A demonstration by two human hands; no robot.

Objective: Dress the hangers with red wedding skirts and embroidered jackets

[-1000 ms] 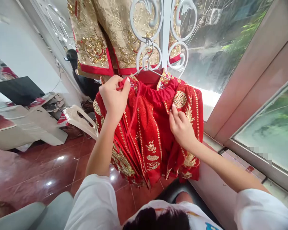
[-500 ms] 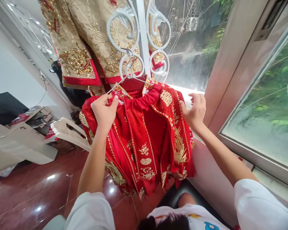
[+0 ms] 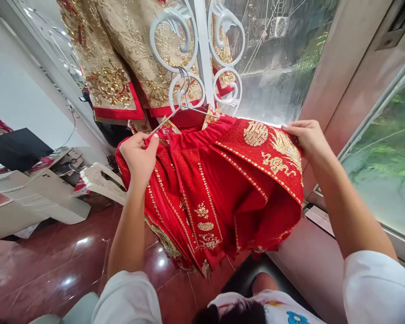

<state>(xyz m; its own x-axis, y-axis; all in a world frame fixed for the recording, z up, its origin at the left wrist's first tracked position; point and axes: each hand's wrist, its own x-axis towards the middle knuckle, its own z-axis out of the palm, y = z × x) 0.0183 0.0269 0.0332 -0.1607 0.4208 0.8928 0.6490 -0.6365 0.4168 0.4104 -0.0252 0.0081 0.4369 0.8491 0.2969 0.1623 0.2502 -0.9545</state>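
Observation:
A red skirt [image 3: 207, 202] with gold embroidery and beaded edges hangs in front of me, over a red garment with a gold-trimmed collar [image 3: 211, 116]. My left hand [image 3: 140, 155] pinches the skirt's gathered waistband at its left end, close to the arm of a metal hanger [image 3: 167, 120]. Over on the right, my right hand [image 3: 310, 137] grips the edge of an embroidered panel [image 3: 273, 155] and holds it stretched outward. The fingertips of that hand are partly hidden behind the cloth. The hanger hooks onto a white scrolled metal stand [image 3: 204, 58].
Behind the stand hangs a beige and gold garment [image 3: 121, 67] with red hems. Windows [image 3: 384, 166] line the right side. To the left are white furniture [image 3: 50, 193] and a dark flat panel [image 3: 18, 146]. Glossy red tiles [image 3: 64, 261] cover the floor.
My right hand has taken hold of the embroidered panel and pulled it out to the right and up, spreading the skirt. My left hand stays on the waistband, shifted slightly left.

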